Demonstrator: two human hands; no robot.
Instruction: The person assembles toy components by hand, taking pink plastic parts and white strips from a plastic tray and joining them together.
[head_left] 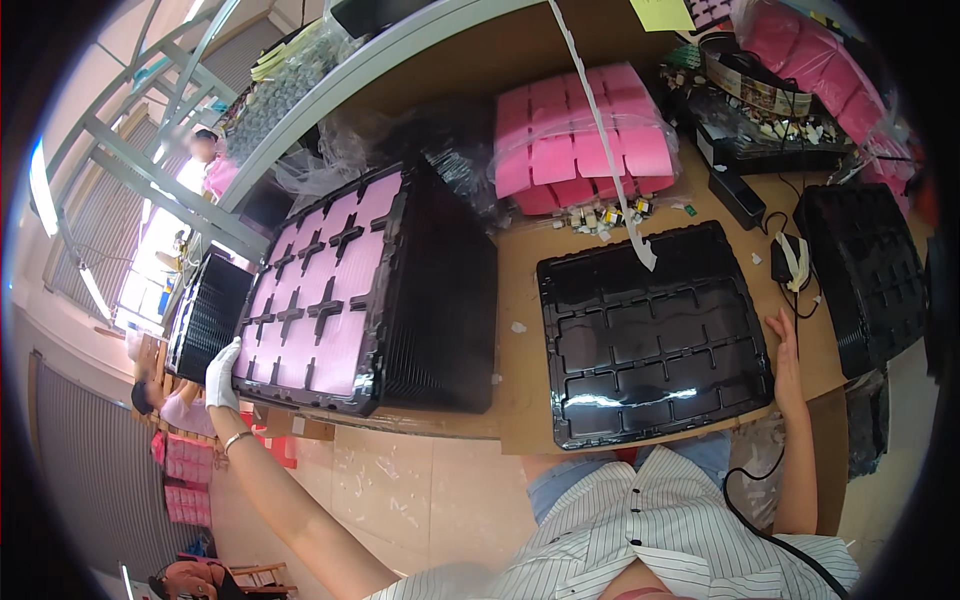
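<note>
My left hand (221,377), in a white glove, rests against the left edge of a tall stack of black plastic trays (440,290), its fingers stretched along the side. Pink foam sheet (330,285) lies in the top tray's divided cells. Straight in front of me is a black divided tray (655,335), its shiny cells holding nothing that I can see. My right hand (788,365) is bare and lies along this tray's right edge, fingers straight and holding nothing. A white strip (615,170) hangs down over the tray's far part.
Behind the tray sits a plastic-wrapped pink foam bundle (585,140) with small parts (605,217) before it. More black trays stand right (868,275) and far left (205,315). A black adapter (735,198) and cables lie right. A metal shelf edge (330,80) crosses above. People are in the background.
</note>
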